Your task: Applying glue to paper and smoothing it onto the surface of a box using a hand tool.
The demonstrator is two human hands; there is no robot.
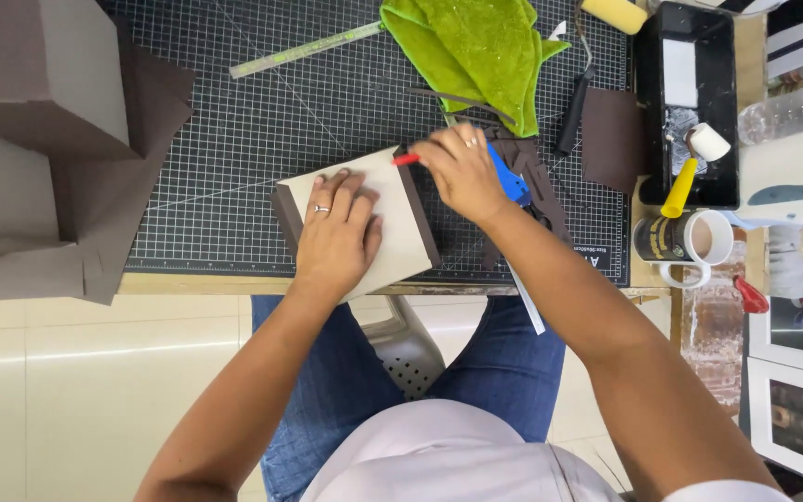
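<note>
Head view — left hand (pixel 338 232) presses box (pixel 401 232).

Pale tiled floor (pixel 95 372), wooden table (pixel 234 284)

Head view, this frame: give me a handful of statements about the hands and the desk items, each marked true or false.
1. The left hand lies flat on a cream board with brown edges. True.
2. The right hand holds a pair of scissors. False: it grips a small red-tipped tool at the board's upper corner.
3. A green cloth lies on the gridded cutting mat. True.
4. The mug stands left of the board. False: it stands to the right, beside the mat.
5. The yellow-handled roller rests in a black tray. True.
6. Both hands are lifted off the board. False: both touch it.
</note>
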